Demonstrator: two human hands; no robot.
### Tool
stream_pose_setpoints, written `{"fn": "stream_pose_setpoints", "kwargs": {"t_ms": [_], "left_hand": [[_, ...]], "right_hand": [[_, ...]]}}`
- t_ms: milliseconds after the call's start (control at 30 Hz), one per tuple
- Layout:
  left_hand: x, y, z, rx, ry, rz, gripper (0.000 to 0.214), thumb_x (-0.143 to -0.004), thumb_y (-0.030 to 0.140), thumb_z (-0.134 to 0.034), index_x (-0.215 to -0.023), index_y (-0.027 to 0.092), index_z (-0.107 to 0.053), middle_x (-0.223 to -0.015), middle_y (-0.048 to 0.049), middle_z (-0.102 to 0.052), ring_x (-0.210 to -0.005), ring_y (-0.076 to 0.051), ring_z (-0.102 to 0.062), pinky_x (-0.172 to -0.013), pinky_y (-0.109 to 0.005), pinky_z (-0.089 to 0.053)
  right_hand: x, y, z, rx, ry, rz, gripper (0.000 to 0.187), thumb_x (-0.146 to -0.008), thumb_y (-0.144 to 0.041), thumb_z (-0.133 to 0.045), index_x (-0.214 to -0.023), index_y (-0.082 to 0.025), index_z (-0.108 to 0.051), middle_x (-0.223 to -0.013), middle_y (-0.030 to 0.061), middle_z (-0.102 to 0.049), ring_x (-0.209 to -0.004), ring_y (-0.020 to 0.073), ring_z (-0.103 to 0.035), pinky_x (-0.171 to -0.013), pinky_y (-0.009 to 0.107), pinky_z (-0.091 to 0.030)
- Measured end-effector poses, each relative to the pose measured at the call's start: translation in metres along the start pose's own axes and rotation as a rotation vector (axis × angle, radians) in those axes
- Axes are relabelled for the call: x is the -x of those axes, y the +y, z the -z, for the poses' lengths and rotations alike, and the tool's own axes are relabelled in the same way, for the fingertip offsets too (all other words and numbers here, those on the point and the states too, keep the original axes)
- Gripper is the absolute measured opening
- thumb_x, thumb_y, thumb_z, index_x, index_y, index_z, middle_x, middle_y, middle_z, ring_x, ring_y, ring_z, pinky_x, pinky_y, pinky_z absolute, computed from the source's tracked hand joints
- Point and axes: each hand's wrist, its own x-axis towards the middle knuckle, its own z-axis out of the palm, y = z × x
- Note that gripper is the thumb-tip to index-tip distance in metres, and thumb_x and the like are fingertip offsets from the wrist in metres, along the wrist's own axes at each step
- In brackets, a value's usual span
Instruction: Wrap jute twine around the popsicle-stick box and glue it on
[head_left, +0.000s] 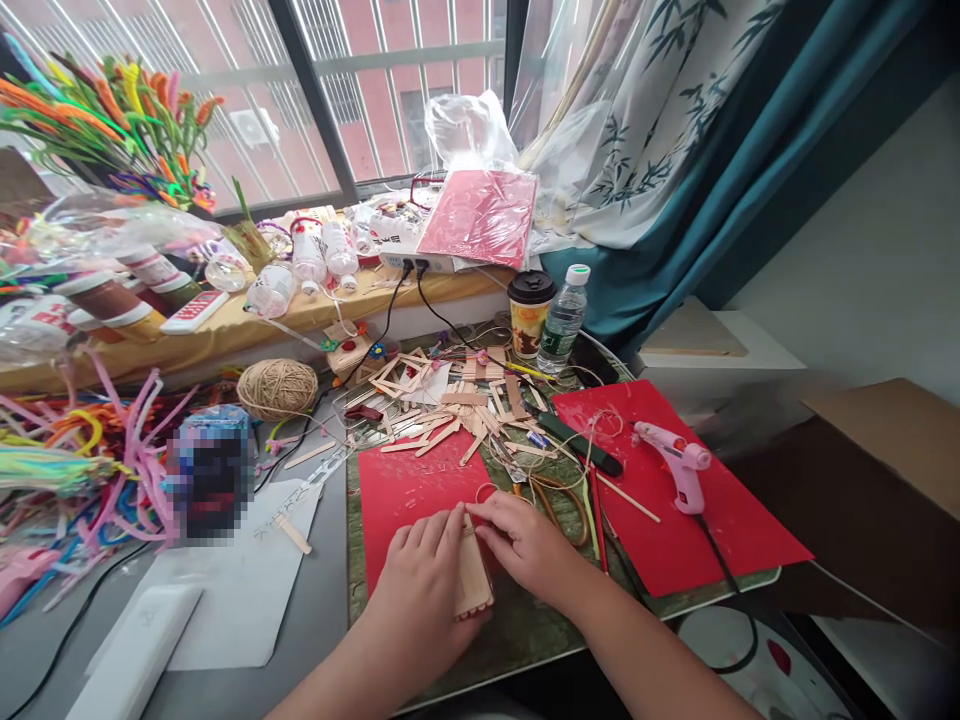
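Red sheet [405, 490] beneath us! Our left hand [420, 575] clasps one side, thumb at the near edge; our right hand [532, 545] faces it, fingers narrowed at the far end, whether gripping we cannot tell. Between them sits our little wooden-stick panel [472, 575].
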Motion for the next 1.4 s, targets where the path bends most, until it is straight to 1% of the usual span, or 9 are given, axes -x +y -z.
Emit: {"fn": "stream_pose_setpoints", "kwargs": {"t_ms": [233,400,500,667,900,1000,1200,1267,1400], "left_hand": [[0.022,-0.015,0.002,0.251,0.206,-0.064,0.096,-0.075,0.03,-0.081,-0.154,0.027,-0.028,-0.147,-0.0167,-0.05,-0.134,-0.039,-0.053,-0.112,-0.057,-0.047],[0.027,-0.025,-0.025,0.617,0.35,-0.037,0.1,-0.069,0.026,-0.077,-0.151,0.026,-0.019,-0.137,-0.0139,-0.049,-0.124,-0.034,-0.06,-0.104,-0.051,-0.056],[0.024,-0.031,-0.034,0.699,0.388,-0.061,0.099,-0.069,0.025,-0.076,-0.148,0.027,-0.017,-0.136,-0.0132,-0.047,-0.129,-0.035,-0.057,-0.106,-0.053,-0.054],[0.024,-0.035,-0.024,0.782,0.25,-0.046,0.092,-0.073,0.023,-0.075,-0.145,0.027,-0.018,-0.135,-0.013,-0.052,-0.132,-0.036,-0.057,-0.109,-0.056,-0.052],[0.031,-0.047,-0.028,0.84,0.224,-0.061,0.102,-0.068,0.017,-0.077,-0.147,0.028,-0.014,-0.14,-0.014,-0.051,-0.133,-0.036,-0.057,-0.11,-0.055,-0.052],[0.033,-0.055,-0.029,0.818,0.202,-0.064,0.106,-0.066,0.015,-0.077,-0.15,0.029,-0.014,-0.142,-0.0142,-0.049,-0.135,-0.036,-0.056,-0.113,-0.057,-0.049],[0.033,-0.065,-0.005,0.719,0.094,-0.079,0.115,-0.064,0.013,-0.083,-0.156,0.028,-0.016,-0.165,-0.0209,-0.032,-0.154,-0.041,-0.036,-0.125,-0.063,-0.032],[0.035,-0.062,0.009,0.668,0.05,-0.053,0.125,-0.065,0.019,-0.09,-0.161,0.03,-0.011,-0.168,-0.0202,-0.03,-0.154,-0.042,-0.038,-0.123,-0.061,-0.037],[0.035,-0.04,0.034,0.46,0.057,-0.049,0.146,-0.06,0.052,-0.098,-0.168,0.03,-0.002,-0.173,-0.0194,-0.022,-0.156,-0.046,-0.033,-0.123,-0.064,-0.038]], "right_hand": [[-0.005,-0.023,0.006,-0.126,0.122,0.063,0.016,-0.102,-0.024,-0.064,-0.113,-0.025,-0.076,-0.096,0.0029,-0.071,-0.09,0.0176,-0.067,-0.084,0.032,-0.053],[-0.01,-0.047,0.003,-0.193,0.24,0.054,0.007,-0.098,-0.025,-0.07,-0.095,-0.023,-0.076,-0.088,0.0029,-0.07,-0.082,0.0176,-0.066,-0.077,0.031,-0.053],[-0.012,-0.051,-0.003,-0.206,0.258,-0.03,0.005,-0.094,-0.022,-0.072,-0.09,-0.023,-0.074,-0.085,0.0019,-0.069,-0.078,0.0172,-0.066,-0.071,0.029,-0.052],[-0.015,-0.042,-0.015,-0.251,0.246,-0.122,0.003,-0.094,-0.021,-0.071,-0.094,-0.023,-0.073,-0.087,0.0014,-0.069,-0.076,0.0164,-0.066,-0.07,0.028,-0.053],[-0.023,-0.044,-0.011,-0.12,0.159,0.048,0.015,-0.103,-0.027,-0.063,-0.109,-0.026,-0.077,-0.095,0.0043,-0.072,-0.089,0.0193,-0.069,-0.082,0.032,-0.055],[-0.023,-0.044,-0.011,-0.151,0.11,0.056,0.021,-0.106,-0.029,-0.059,-0.117,-0.029,-0.077,-0.097,0.0042,-0.071,-0.09,0.0183,-0.069,-0.082,0.031,-0.057],[-0.022,-0.037,-0.02,-0.123,0.127,0.039,0.031,-0.107,-0.031,-0.057,-0.135,-0.029,-0.069,-0.097,0.004,-0.069,-0.089,0.0183,-0.068,-0.083,0.031,-0.057],[-0.022,-0.037,-0.023,-0.144,0.121,0.054,0.028,-0.108,-0.031,-0.055,-0.129,-0.029,-0.072,-0.098,0.0044,-0.07,-0.091,0.0184,-0.069,-0.084,0.032,-0.057],[-0.022,-0.04,-0.027,-0.158,0.132,0.061,0.026,-0.107,-0.03,-0.057,-0.127,-0.027,-0.072,-0.099,0.005,-0.07,-0.093,0.0191,-0.068,-0.084,0.032,-0.056]]}}
